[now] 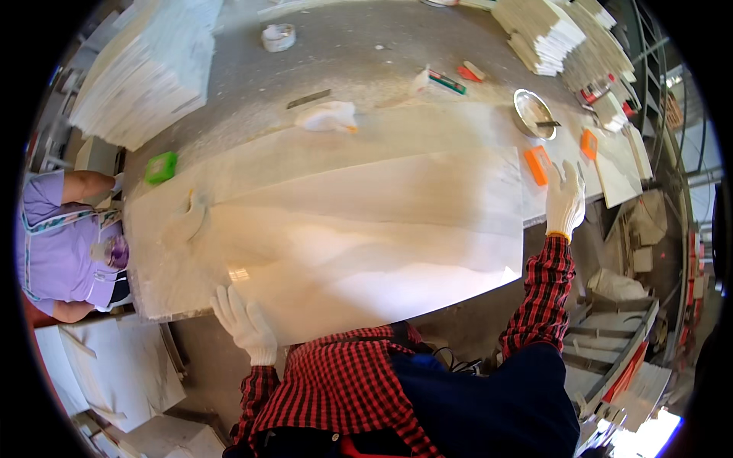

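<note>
A large glossy white slab (366, 244) with faint beige veining lies in front of me, one long side close to my body. My left hand (246, 327), in a white knit glove, rests with stretched fingers at the slab's near left corner. Off the slab's right end, my right hand (565, 202), also gloved, has its fingers extended and slightly apart. It is nearest to an orange block (537, 166); whether the fingertips touch anything there I cannot make out. A second orange block (589, 143) lies just beyond that hand.
A metal bowl (534, 114) with a tool in it stands at the far right. Beyond the slab lie a white cloth (327, 117) and a flat strip (309, 99). A green block (160, 167) sits far left, near a person in purple (72, 237). Tile stacks (153, 69) rise behind.
</note>
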Available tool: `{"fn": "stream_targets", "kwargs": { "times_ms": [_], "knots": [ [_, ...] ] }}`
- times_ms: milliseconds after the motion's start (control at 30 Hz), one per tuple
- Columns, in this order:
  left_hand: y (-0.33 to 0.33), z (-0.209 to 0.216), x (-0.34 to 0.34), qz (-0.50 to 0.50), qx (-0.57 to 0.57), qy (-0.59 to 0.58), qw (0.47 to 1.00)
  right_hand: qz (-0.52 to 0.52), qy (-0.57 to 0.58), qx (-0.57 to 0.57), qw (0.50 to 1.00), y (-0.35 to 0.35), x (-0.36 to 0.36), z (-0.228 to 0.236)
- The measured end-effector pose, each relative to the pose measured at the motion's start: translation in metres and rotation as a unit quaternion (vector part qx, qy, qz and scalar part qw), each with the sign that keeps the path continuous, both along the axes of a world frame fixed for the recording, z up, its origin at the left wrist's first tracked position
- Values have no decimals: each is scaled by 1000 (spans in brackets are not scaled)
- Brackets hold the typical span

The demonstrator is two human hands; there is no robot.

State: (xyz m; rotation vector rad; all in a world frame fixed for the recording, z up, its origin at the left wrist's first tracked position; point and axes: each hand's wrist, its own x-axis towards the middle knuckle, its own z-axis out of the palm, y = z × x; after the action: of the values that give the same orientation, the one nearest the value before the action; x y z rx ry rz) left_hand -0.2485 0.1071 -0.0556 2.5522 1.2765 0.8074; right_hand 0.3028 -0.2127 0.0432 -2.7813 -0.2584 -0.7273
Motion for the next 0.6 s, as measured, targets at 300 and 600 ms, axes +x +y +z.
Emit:
{"fn": "stream_targets", "kwargs": {
  "times_ms": [300, 600],
  "knots": [
    [2, -8, -6, -14, 8, 5, 1000, 43, 115, 3, 992, -32, 47, -10],
    [4, 1, -6, 5, 5, 22, 1000, 91, 141, -31, 985, 68, 110, -21]
  ]
}}
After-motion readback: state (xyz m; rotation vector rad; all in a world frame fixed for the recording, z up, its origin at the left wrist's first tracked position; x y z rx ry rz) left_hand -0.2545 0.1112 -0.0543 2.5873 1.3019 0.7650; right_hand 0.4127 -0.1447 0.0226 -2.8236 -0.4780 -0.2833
